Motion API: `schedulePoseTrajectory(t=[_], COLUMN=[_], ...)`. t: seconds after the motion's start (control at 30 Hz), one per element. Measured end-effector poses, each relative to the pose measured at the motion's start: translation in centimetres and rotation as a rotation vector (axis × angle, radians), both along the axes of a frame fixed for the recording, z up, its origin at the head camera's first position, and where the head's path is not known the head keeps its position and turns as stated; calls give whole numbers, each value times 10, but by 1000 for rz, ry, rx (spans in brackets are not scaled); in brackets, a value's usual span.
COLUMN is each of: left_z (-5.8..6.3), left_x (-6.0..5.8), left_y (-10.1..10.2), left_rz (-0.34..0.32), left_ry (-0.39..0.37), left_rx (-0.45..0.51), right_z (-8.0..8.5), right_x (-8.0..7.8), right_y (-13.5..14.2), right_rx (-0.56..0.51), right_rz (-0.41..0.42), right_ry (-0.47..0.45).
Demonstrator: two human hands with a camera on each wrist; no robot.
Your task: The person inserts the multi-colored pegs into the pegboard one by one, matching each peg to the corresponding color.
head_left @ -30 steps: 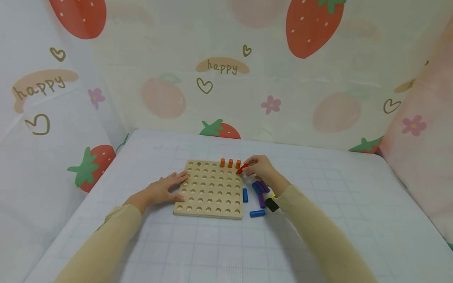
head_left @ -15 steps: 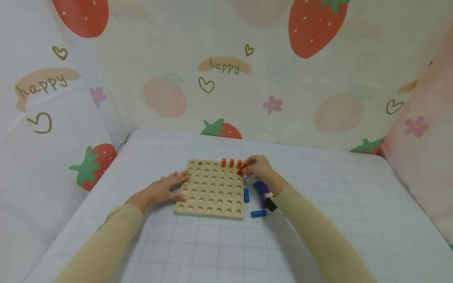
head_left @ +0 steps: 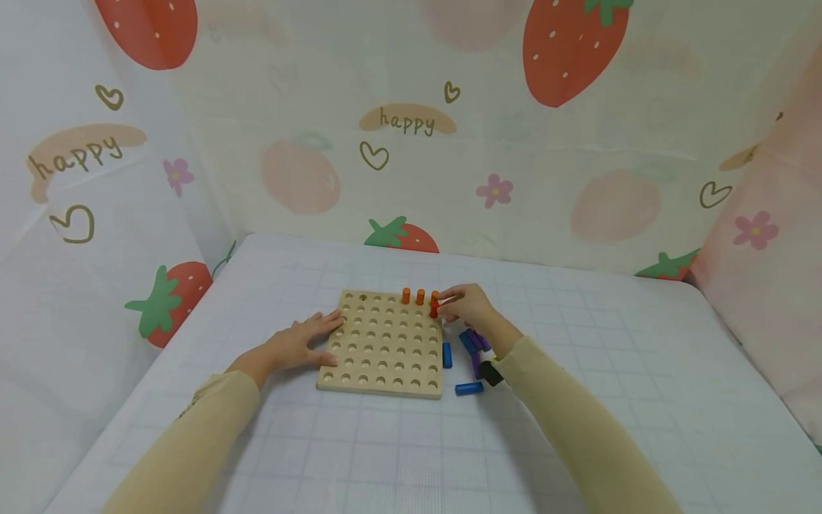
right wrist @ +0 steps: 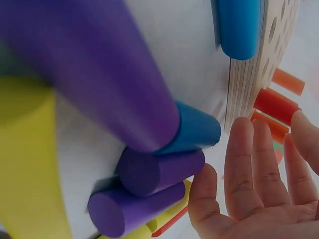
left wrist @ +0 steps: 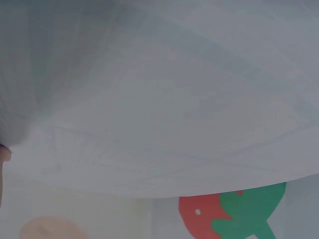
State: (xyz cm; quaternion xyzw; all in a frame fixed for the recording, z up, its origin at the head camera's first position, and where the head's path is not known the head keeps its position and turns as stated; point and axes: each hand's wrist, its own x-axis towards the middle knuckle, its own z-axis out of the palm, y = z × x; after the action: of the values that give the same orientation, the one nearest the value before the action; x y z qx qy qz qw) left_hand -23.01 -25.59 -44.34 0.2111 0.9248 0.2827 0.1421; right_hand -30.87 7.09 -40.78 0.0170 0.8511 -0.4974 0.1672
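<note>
A square wooden pegboard (head_left: pixel 388 353) with rows of holes lies on the table. My left hand (head_left: pixel 292 344) rests with spread fingers on its left edge; the left wrist view catches only a fingertip (left wrist: pixel 5 153). Upright in the rightmost hole of the second row from the back stands a red peg (right wrist: pixel 276 105). At that peg is my right hand (head_left: pixel 472 308). In the right wrist view its thumb tip touches the peg's top end, while the other fingers extend apart from it. Along the back row stand several orange pegs (head_left: pixel 406 295).
Right of the board lie a blue peg (head_left: pixel 447 355), another blue peg (head_left: pixel 469 388) nearer the front, and a pile with purple pegs (right wrist: pixel 144 172). A yellow peg (right wrist: pixel 30 164) lies close to the right wrist camera. A dark green peg (head_left: pixel 491 373) is partly under the right sleeve.
The red peg, tilted and pinched in my right hand before, now stands upright in its hole. My right fingers have spread from it. The left hand stays on the board.
</note>
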Motion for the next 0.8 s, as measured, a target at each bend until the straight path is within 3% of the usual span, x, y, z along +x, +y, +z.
schedulePoseTrajectory(t=[0.8], left_z=[3], left_x=[3], left_y=[2], left_rz=[-1], left_ry=[4], left_rx=[-5], right_z=[18], right_x=[-2], right_y=[44], right_rx=[65], right_rz=[8], right_ry=[-20])
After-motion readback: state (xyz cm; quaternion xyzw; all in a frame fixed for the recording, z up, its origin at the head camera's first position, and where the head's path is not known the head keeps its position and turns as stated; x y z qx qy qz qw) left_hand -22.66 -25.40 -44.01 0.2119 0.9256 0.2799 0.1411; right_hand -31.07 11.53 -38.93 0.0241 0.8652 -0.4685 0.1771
